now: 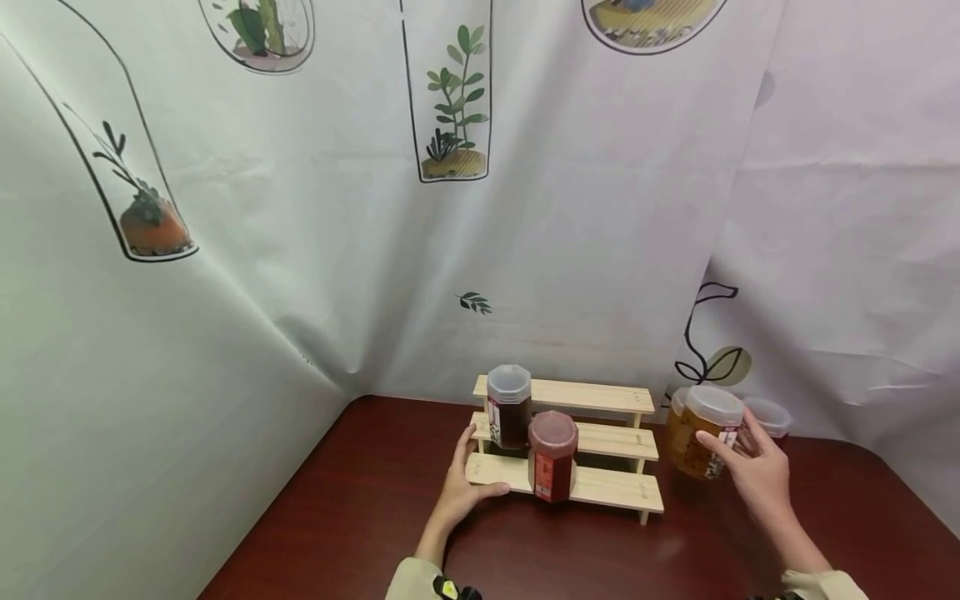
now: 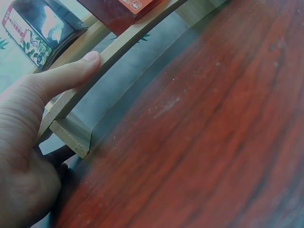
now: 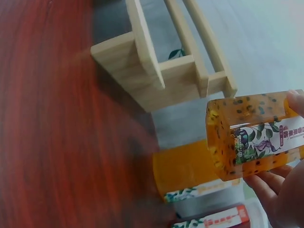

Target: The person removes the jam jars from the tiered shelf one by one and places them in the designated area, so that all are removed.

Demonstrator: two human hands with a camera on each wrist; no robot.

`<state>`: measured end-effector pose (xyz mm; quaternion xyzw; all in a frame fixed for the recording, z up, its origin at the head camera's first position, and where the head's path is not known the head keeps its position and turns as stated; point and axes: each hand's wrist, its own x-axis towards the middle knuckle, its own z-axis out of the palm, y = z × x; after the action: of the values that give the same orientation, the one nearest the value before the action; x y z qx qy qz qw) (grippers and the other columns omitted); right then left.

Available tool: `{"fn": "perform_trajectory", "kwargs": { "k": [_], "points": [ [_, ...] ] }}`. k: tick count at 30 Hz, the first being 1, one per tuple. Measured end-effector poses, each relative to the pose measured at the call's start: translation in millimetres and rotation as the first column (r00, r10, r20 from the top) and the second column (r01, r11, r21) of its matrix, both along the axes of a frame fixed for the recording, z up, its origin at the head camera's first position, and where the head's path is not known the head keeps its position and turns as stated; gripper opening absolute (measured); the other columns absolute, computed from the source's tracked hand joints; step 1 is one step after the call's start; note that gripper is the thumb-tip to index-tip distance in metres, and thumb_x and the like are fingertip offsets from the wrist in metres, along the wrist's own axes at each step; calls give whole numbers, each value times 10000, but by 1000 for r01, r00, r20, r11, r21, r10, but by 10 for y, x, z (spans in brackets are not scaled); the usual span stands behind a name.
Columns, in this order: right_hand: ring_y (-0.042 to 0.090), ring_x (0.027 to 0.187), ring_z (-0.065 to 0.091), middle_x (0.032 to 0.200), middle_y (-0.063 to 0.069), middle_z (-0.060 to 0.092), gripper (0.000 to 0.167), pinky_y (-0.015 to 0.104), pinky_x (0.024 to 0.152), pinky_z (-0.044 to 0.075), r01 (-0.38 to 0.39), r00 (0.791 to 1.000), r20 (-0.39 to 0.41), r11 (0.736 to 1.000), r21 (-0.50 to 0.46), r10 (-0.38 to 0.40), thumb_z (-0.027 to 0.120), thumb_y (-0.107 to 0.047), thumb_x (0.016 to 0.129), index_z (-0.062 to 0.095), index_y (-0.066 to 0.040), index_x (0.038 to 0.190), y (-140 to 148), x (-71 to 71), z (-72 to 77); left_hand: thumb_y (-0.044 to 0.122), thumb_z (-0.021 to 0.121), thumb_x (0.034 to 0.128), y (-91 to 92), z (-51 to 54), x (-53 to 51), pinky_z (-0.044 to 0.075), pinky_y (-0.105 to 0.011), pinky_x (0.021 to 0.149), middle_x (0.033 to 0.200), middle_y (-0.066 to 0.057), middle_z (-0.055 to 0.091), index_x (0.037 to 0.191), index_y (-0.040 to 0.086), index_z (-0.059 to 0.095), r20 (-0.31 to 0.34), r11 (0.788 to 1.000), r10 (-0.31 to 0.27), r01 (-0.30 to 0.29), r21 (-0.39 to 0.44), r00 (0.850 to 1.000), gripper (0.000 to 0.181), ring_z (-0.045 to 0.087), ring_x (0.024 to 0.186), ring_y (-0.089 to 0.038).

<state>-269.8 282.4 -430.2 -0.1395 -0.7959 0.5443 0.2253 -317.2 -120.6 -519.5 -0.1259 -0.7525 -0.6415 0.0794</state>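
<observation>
My left hand grips the left end of a three-step wooden rack. Its thumb lies along the lowest step's front edge. A dark jar with a clear lid stands on the middle step, near that hand. In front of it, a red jar sits on the lowest step. Right of the rack, my right hand holds a seed-flecked amber jar by its sides, raised off the table. Behind the held jar stands another amber jar, partly hidden.
A red-labelled jar stands at the right, mostly hidden behind my right hand in the head view. The dark red wooden table meets a pale printed curtain at the back and on the left.
</observation>
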Motion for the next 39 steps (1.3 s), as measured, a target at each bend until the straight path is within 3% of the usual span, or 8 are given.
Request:
{"fn": "perform_trajectory", "kwargs": {
  "k": [6, 9, 13, 15, 18, 25, 34, 39],
  "points": [
    [-347, 825, 410, 1438, 171, 456, 815, -38, 732, 384, 21, 998, -58, 1000, -14, -22, 767, -183, 846, 323, -164, 1530, 39, 11, -107, 90, 899, 653, -4, 0, -3, 218, -548, 1158, 1617, -109, 250, 1542, 219, 247, -10, 1000, 3, -3, -3, 1000, 1110, 267, 1474, -357],
    [-304, 954, 446, 1463, 159, 431, 828, -43, 753, 377, 22, 999, -34, 1000, -8, -22, 765, -202, 849, 304, -168, 1536, 49, 31, -152, 93, 900, 652, -1, 1, -5, 226, -545, 1155, 1610, -117, 263, 1541, 227, 249, -9, 1000, 4, -4, -6, 1000, 1110, 275, 1470, -358],
    [-92, 1252, 433, 1502, 198, 367, 854, -52, 786, 357, 20, 999, 27, 1000, -13, -20, 749, -232, 865, 244, -170, 1550, 52, 41, -205, 95, 901, 651, 0, 2, -3, 231, -545, 1152, 1605, -123, 272, 1540, 234, 250, -5, 1000, 4, -4, -2, 1000, 1110, 277, 1468, -355],
    [0, 1316, 418, 1505, 196, 366, 857, -53, 781, 353, 33, 998, 47, 999, -22, -32, 747, -232, 867, 235, -171, 1553, 46, 39, -231, 92, 900, 651, 1, 4, -2, 230, -537, 1154, 1611, -114, 263, 1541, 231, 247, -5, 1000, 1, -1, 2, 1000, 1113, 273, 1472, -346],
    [-59, 1277, 426, 1498, 203, 380, 846, -59, 754, 332, 47, 998, 42, 998, -42, -46, 749, -213, 865, 253, -174, 1550, 39, 26, -281, 87, 899, 652, 2, 5, 1, 235, -530, 1153, 1612, -108, 262, 1543, 226, 244, -5, 1000, 1, -1, 2, 1000, 1114, 277, 1471, -339],
    [43, 1357, 401, 1524, 191, 344, 866, -53, 779, 347, 47, 998, 50, 996, -80, -43, 753, -196, 861, 232, -175, 1553, 39, 12, -397, 95, 897, 658, 6, 4, 7, 228, -561, 1153, 1612, -134, 251, 1545, 224, 239, -3, 1000, -2, 2, -4, 1000, 1111, 263, 1471, -375],
    [-11, 1284, 447, 1498, 226, 399, 858, -53, 748, 332, 77, 995, 67, 989, -124, -69, 760, -168, 851, 263, -200, 1549, 42, 11, -490, 90, 897, 657, 12, -4, 3, 230, -546, 1152, 1610, -124, 260, 1546, 223, 238, -7, 1000, -7, 7, 2, 1000, 1114, 269, 1472, -358],
    [-185, 1057, 485, 1430, 107, 502, 878, -46, 763, 348, 62, 998, 34, 991, -119, -58, 773, -150, 836, 267, -196, 1552, 25, -20, -519, 91, 897, 657, 5, -8, -9, 222, -559, 1154, 1612, -119, 257, 1544, 230, 242, -5, 1000, -2, 2, 1, 1000, 1111, 257, 1478, -362]
  ]
}}
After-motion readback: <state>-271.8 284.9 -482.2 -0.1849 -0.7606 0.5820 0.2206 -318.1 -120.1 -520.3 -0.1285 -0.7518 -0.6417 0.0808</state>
